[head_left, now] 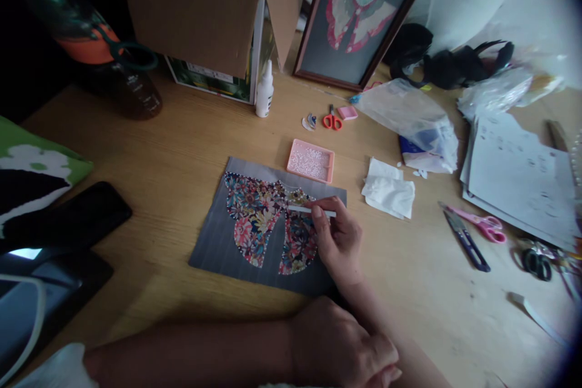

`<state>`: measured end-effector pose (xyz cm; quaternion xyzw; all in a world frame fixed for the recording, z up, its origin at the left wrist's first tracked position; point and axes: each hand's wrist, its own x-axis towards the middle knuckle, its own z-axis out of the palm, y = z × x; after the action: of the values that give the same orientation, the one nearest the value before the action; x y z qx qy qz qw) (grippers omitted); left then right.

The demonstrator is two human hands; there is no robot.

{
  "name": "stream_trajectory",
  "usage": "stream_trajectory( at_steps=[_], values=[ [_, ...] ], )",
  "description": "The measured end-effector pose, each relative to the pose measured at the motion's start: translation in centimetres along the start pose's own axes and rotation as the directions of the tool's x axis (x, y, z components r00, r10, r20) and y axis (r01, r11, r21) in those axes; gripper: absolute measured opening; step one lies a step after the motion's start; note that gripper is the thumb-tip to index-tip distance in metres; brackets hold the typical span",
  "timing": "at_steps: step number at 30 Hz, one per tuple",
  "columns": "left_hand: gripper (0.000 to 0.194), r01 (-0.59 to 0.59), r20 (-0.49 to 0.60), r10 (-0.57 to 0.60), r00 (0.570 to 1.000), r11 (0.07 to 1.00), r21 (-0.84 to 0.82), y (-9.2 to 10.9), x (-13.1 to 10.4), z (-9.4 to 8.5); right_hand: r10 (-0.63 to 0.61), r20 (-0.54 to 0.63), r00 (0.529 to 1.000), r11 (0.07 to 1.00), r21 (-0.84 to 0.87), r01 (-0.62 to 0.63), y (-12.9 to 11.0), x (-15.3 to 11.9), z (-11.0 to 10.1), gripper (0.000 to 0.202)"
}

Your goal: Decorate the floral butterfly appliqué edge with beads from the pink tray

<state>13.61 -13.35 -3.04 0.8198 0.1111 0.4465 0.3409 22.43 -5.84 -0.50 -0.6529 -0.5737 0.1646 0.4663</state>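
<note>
Two hands over a dotted flower-print piece, one grip hidden

The right hand (340, 236) pinches a white stick (301, 210) between thumb and fingers, its tip over the flower-print piece (254, 212). Whether the tip touches is too fine to tell. The piece lies on a dark grey sheet (210, 251) in the middle of the table (168, 200); white dots line its edges, and the right hand hides part of its right side.

The left hand (341, 342) lies across the right forearm, fingers curled; its palm is out of sight, so I cannot tell whether it holds anything. The lower edge cuts off the right forearm.

Just beyond the sheet, the pink tray (330, 167) holds white specks too tiny to make out singly. The print on the white bottle (264, 96) is unreadable. The cardboard box (195, 18) is cut off at the top, its contents unclear. A plastic bag (404, 109) partly covers a blue packet (408, 148).
</note>
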Motion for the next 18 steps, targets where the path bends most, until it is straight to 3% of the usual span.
stream_trajectory(
  at_steps=[4,8,14,18],
  values=[
    [0.028,0.01,0.057,-0.009,0.998,1.0,-0.005,-0.1,-0.31,0.2,-0.005,0.009,1.0,1.0,-0.027,0.005,0.19,0.13,0.15,0.015],
    [0.027,0.032,0.19,-0.032,0.981,0.999,0.003,-0.12,-0.5,0.35,-0.024,0.032,0.999,0.999,-0.031,0.025,0.3,0.25,0.23,0.014],
    [0.026,0.02,0.111,-0.02,0.994,1.0,0.003,-0.05,-0.33,0.17,-0.012,0.049,0.999,1.0,-0.028,0.013,0.37,0.18,0.25,0.014],
    [0.026,0.039,0.235,-0.039,0.971,0.999,0.007,-0.08,-0.13,0.02,-0.012,0.052,0.999,0.999,-0.031,0.013,0.38,0.23,0.25,0.014]
  ],
)
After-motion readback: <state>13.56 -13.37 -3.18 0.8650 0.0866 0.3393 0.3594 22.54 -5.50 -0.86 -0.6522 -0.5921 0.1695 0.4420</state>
